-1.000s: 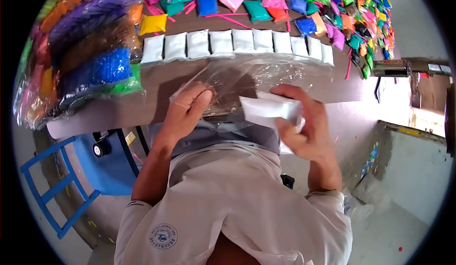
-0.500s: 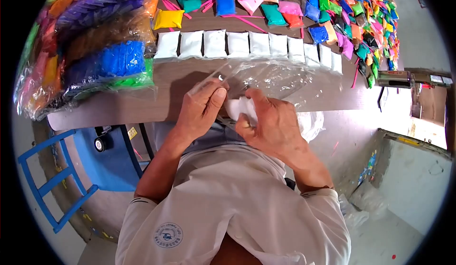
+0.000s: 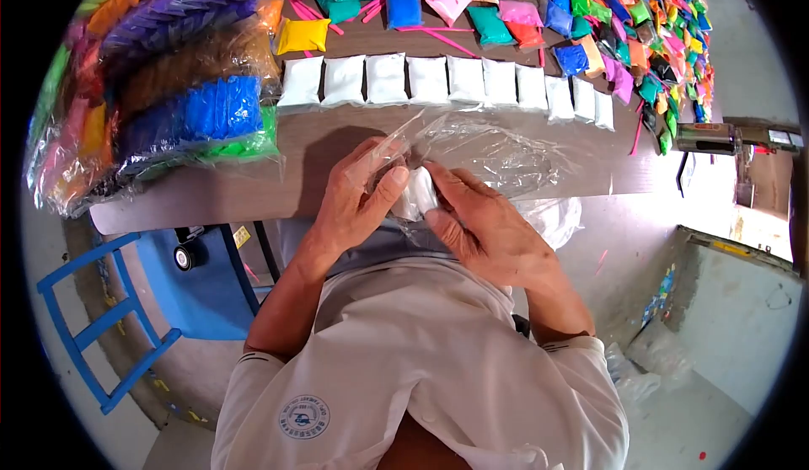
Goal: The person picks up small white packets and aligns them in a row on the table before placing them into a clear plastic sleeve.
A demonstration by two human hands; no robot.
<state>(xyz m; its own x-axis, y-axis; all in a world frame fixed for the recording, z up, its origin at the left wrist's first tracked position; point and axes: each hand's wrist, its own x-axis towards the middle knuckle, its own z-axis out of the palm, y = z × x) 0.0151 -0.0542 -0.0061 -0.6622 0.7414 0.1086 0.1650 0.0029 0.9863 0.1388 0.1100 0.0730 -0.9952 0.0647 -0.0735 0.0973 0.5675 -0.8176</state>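
At the table's front edge, my left hand (image 3: 358, 196) grips the mouth of a clear plastic bag (image 3: 497, 154), which spreads to the right over the tabletop. White packets (image 3: 419, 194) sit between my two hands, inside or right at the bag's opening. The thumb and fingers of my right hand (image 3: 489, 221) are closed on these packets from the right side. Just beyond the bag, a row of white packets (image 3: 386, 80) lies side by side across the table.
Large clear bags filled with coloured packets (image 3: 190, 112) stand at the left. Loose coloured packets (image 3: 590, 15) and pink sticks (image 3: 438, 39) cover the back and right of the table (image 3: 202, 192). A blue chair frame (image 3: 109, 318) is at the lower left.
My right hand has brought the white packets left, closer to my left hand and the bag's mouth. The view has shifted slightly.
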